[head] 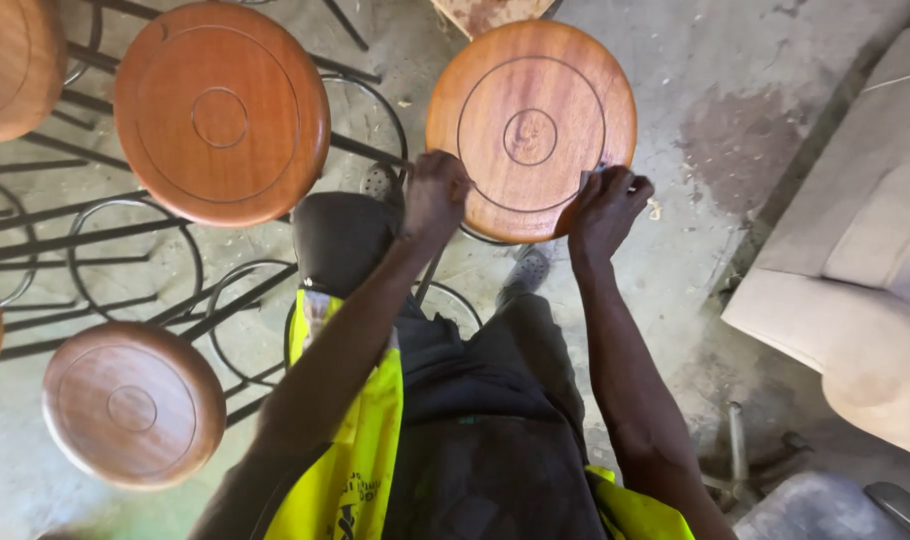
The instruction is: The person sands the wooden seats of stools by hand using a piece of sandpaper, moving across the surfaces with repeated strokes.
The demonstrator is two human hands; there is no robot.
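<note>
A round, glossy wooden stool seat (531, 125) with carved concentric rings stands right in front of me. My left hand (435, 192) grips its near left rim, fingers curled under the edge. My right hand (607, 205) is closed at the near right rim, pressing a small pale scrap, perhaps sandpaper or cloth, against the edge. My knees, in dark trousers, are just below the seat, and a yellow high-visibility vest hangs over my lap.
Other round wooden stools on black metal frames stand to the left: a large one (221, 112), a duller one (133, 405) near my left leg, and others cut off at the left edge. A beige upholstered armchair (855, 270) fills the right side. The floor is dusty concrete.
</note>
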